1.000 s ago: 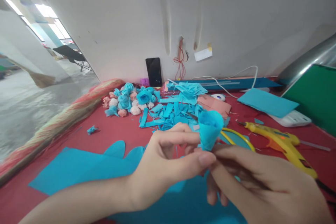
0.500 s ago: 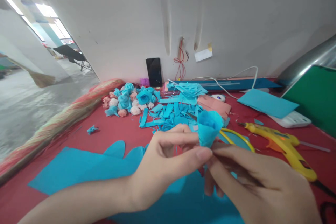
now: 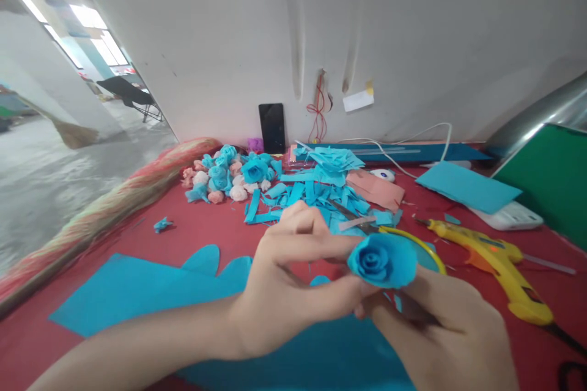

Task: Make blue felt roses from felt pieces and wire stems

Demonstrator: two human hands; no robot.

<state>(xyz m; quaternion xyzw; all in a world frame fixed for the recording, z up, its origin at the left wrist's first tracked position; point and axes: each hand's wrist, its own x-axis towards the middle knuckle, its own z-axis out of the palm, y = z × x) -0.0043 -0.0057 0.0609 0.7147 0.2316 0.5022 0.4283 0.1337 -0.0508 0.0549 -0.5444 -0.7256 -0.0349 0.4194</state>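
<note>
A blue paper rose (image 3: 380, 259) with a tightly coiled centre is held up between both hands, its face tilted toward me. My left hand (image 3: 302, 266) pinches it from the left with thumb and forefinger. From below and the right, my right hand (image 3: 435, 317) grips its base, which the fingers hide. Under the hands lies a large sheet of blue paper (image 3: 293, 348). Rounded blue paper petals (image 3: 204, 259) stick out beyond another blue sheet (image 3: 137, 290) at the left.
Finished paper roses (image 3: 229, 174) sit piled at the back left, beside blue paper scraps (image 3: 302, 189). Yellow-handled scissors (image 3: 433, 252) lie behind the right hand. A yellow glue gun (image 3: 499, 256) rests at the right. A phone (image 3: 272, 128) leans on the white board (image 3: 220, 61).
The rose has tipped from upright to facing me, so its coiled centre now shows. Both hands have moved slightly, lowering it and shifting it right.
</note>
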